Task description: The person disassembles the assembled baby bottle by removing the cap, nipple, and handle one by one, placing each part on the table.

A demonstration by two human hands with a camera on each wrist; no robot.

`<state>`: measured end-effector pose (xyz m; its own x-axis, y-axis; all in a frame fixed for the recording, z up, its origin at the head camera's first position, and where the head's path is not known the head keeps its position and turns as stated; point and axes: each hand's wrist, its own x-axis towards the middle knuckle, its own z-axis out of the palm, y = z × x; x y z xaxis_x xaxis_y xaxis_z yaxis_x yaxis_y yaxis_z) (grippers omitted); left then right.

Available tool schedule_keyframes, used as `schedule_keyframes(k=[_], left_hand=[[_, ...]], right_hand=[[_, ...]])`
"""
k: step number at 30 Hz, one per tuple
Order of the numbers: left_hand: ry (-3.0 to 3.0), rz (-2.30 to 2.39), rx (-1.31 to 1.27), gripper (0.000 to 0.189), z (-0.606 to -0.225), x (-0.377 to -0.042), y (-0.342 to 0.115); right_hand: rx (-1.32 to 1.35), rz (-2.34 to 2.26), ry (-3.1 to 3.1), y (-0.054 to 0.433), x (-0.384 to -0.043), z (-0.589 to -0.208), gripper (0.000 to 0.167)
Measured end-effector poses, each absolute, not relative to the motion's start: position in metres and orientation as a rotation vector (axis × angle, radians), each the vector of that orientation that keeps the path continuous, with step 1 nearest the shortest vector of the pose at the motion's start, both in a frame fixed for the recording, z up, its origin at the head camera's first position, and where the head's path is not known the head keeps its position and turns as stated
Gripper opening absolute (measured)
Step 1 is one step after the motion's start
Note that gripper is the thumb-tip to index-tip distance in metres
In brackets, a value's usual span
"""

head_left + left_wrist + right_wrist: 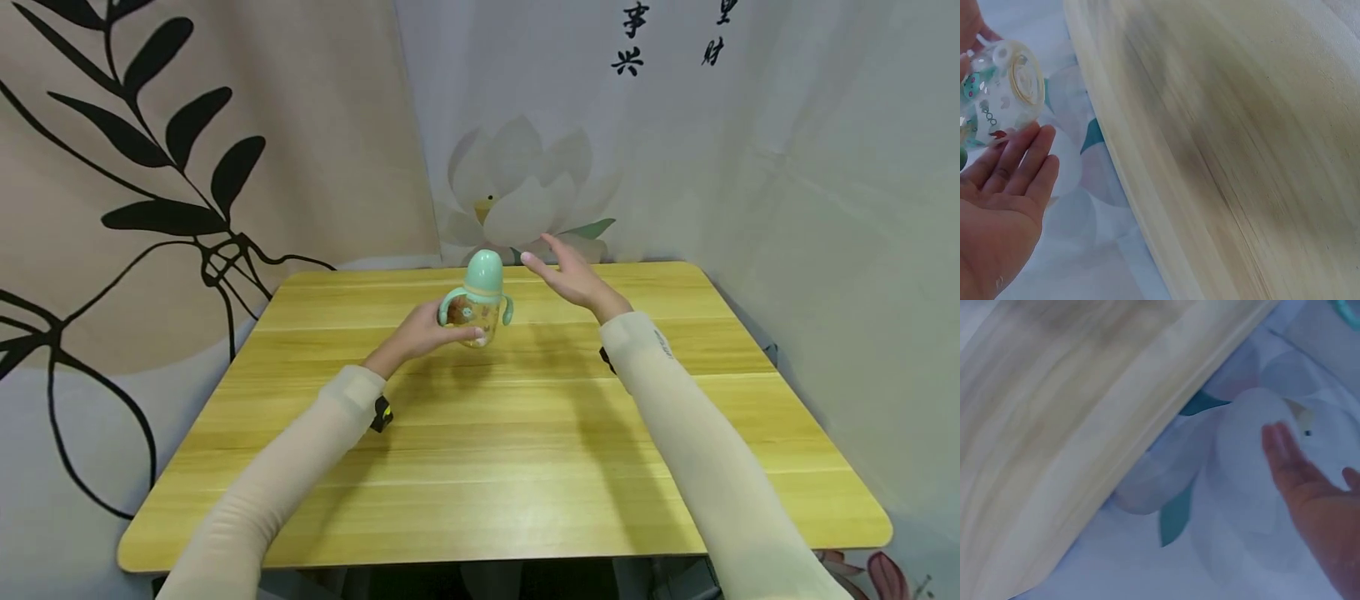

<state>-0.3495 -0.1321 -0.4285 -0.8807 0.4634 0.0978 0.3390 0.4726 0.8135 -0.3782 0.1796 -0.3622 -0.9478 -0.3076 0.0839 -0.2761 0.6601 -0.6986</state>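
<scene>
My left hand holds a baby bottle above the table, its thumb across the clear lower body. The bottle has a mint-green domed cap, two mint side handles and printed cartoon figures. In the left wrist view, the fingers of the left hand lie along the side of the bottle, whose base faces the camera. To the right of the bottle and apart from it, my right hand is raised with fingers extended and nothing in it. The right wrist view shows that hand blurred, with a mint handle at the upper corner.
A light wood-grain table with rounded corners spans the space below both hands. Behind it hang a beige curtain with black leaf prints and a white curtain with a lotus print and dark characters.
</scene>
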Motion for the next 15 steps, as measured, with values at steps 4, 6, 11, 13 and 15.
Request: schedule_keyframes(k=[4,6,11,13,15], left_hand=[[2.559,1.388,0.709,0.060,-0.427,-0.349,-0.136],[2.558,1.375,0.714,0.060,-0.427,-0.349,-0.136],[2.533,1.358,0.726,0.062,-0.428,-0.346,-0.136],[2.512,1.374,0.733,0.062,-0.430,-0.345,-0.136],[2.497,1.389,0.738,0.061,-0.430,-0.344,-0.135]], right_hand=[[-0.601,-1.283,2.708,0.169,-0.367,-0.353,0.086],[-0.636,-1.320,2.645,0.164,-0.362,-0.350,0.081],[-0.717,-1.315,2.558,0.155,-0.357,-0.348,0.073],[-0.735,-1.302,2.551,0.152,-0.356,-0.349,0.071],[-0.741,-1.290,2.550,0.150,-0.355,-0.350,0.069]])
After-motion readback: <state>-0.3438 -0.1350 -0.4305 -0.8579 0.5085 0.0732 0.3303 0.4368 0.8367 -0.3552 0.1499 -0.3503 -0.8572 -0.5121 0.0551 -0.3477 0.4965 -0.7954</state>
